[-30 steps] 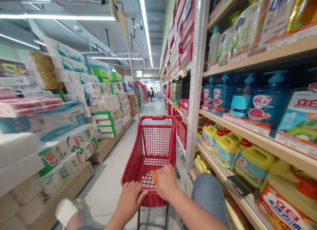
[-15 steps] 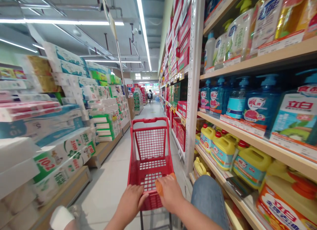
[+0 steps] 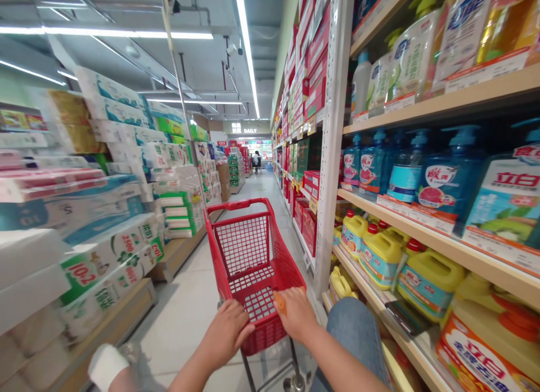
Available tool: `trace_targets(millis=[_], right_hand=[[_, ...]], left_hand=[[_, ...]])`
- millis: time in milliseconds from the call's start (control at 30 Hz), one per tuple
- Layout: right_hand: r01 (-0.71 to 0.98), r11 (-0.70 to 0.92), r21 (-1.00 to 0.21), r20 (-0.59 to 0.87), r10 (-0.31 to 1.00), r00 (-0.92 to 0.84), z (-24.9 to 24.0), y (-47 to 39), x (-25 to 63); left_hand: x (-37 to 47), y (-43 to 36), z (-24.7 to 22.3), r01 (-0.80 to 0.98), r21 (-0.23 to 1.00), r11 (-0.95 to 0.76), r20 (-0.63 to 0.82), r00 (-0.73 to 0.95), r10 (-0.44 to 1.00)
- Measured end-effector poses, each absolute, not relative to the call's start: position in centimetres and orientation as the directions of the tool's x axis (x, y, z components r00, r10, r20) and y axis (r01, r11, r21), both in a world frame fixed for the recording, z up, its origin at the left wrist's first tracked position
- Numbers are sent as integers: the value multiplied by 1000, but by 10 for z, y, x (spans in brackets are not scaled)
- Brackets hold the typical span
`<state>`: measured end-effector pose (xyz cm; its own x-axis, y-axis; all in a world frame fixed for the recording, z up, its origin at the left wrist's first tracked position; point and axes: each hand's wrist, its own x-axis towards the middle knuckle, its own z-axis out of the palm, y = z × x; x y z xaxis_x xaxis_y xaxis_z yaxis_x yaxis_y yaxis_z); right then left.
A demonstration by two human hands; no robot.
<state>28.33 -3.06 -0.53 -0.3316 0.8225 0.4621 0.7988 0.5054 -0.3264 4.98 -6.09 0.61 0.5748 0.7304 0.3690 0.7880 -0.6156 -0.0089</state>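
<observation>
A red shopping cart with a mesh basket stands low in the middle of the head view, turned so that its far end points left. Nothing shows inside its basket. My left hand is closed over the left part of the cart's near rim. On the right part of the same rim, my right hand is wrapped round, with something orange at its fingers. The rim itself is mostly covered by both hands.
Stacked tissue packs line the left side. On the right, shelves hold blue pump bottles and yellow jugs, close beside a denim-covered knee. A tiled aisle runs ahead, with a distant person.
The cart has swung round, its far end moving left and its near end right. My right hand has shifted slightly right and up with the rim; my left hand has moved up a little.
</observation>
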Motion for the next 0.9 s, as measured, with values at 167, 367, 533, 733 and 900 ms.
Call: trace_targets(millis=[167,367,533,733,900], right_hand=[[841,422,-337,477,847,-234,-2,-18,284],[725,587,-360,471,785,-401,-6,-39,270],[787,504,-357,481,821,-307,-3,-16,297],[800,485,-353,533,807,-254,-16,-30,283],[796,519,-312,527,792,-309,-13,-33,296]], left_hand=[[56,-60,2,829,-9,-559,433,507,745],[67,-60,4,807,2,-591,359,551,753],[51,-48,18,785,28,-619,381,564,733],[77,-36,4,799,41,-600,422,530,735],[66,-21,11,850,81,-521,470,428,772]])
